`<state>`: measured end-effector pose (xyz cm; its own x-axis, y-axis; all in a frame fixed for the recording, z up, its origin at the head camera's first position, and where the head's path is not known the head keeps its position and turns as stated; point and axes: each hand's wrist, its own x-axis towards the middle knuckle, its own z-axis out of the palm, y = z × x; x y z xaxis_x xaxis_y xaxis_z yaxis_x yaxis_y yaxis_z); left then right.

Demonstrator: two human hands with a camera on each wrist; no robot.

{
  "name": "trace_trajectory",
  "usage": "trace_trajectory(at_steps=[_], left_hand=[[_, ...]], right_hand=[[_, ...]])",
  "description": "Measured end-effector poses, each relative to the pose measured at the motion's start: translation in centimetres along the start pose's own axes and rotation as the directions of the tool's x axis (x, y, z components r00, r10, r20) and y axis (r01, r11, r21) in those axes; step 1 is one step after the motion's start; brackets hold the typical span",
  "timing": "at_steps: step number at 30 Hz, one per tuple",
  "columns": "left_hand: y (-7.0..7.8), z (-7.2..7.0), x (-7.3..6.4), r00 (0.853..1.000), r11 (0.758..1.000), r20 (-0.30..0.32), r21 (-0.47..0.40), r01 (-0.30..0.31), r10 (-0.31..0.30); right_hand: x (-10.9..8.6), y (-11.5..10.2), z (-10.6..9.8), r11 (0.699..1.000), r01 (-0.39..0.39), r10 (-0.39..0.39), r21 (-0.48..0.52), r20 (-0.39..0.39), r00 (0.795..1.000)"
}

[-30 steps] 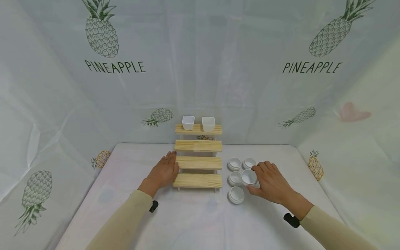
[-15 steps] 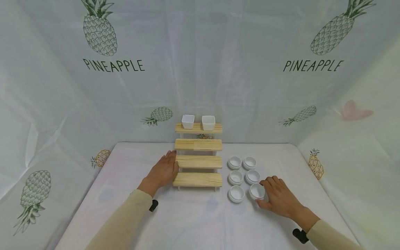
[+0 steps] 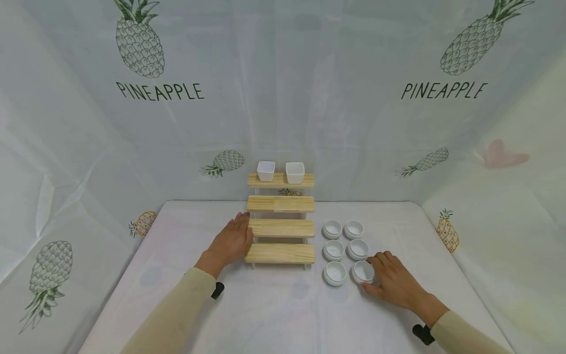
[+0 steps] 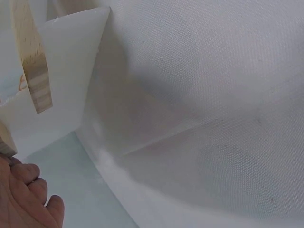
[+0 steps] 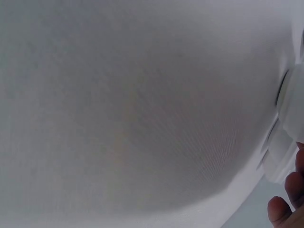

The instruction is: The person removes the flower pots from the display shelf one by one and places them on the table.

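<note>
My left hand [image 3: 230,242] rests against the left edge of a four-tier wooden display stand [image 3: 280,253], its fingers laid along the side. Fingertips [image 4: 40,187] meet a plank's end in the left wrist view. My right hand [image 3: 393,281] pinches a small round white cup [image 3: 363,272] between thumb and fingers, at the front right of a group of similar cups [image 3: 334,273]. That held cup looks upright and seems to stand on the cloth. The right wrist view shows only fingertips [image 5: 279,210] next to white cups [image 5: 292,102] at the edge.
Two square white cups, one left [image 3: 266,170] and one right [image 3: 295,172], stand on the stand's top tier. A white cloth [image 3: 274,314] covers the table. Behind it hangs a curtain [image 3: 300,98] printed with pineapples.
My right hand has brought its cup from above the group toward me and down to the front right spot. My left hand has stayed against the stand.
</note>
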<state>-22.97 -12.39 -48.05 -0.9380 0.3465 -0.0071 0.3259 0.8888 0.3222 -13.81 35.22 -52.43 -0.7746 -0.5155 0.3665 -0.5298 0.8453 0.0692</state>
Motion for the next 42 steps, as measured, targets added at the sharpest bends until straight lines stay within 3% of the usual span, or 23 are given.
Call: trace_trajectory(at_steps=[9,17,21,24,31,42], left_hand=[[0.1,-0.2,-0.2,1.0,1.0,-0.01,-0.01,-0.001,0.001],[0.0,-0.2,-0.2,1.0,1.0,-0.014,0.008,-0.002,0.002],[0.1,-0.2,-0.1,1.0,1.0,-0.01,0.013,0.001,-0.001],[0.1,-0.2,-0.1,1.0,1.0,-0.008,0.026,0.001,-0.001],[0.2,-0.5,-0.1,1.0,0.999,-0.009,0.046,-0.005,0.006],[0.3,-0.6,-0.2,1.0,0.999,-0.002,0.041,-0.002,0.003]], right_hand=[[0.1,0.3,0.4,1.0,0.016,-0.016,-0.006,-0.01,1.0],[0.5,0.4,-0.3,1.0,-0.016,0.016,0.019,0.003,1.0],[1.3,0.7,-1.3,0.998,-0.042,0.043,0.042,-0.025,0.999],[2.4,1.3,-2.0,1.0,-0.009,0.011,0.028,-0.074,0.997],[7.9,1.6,-3.1,0.995,0.093,-0.096,-0.026,-0.209,0.973],[20.5,-0.6,-7.0,0.988,0.113,-0.135,-0.106,-0.234,0.963]])
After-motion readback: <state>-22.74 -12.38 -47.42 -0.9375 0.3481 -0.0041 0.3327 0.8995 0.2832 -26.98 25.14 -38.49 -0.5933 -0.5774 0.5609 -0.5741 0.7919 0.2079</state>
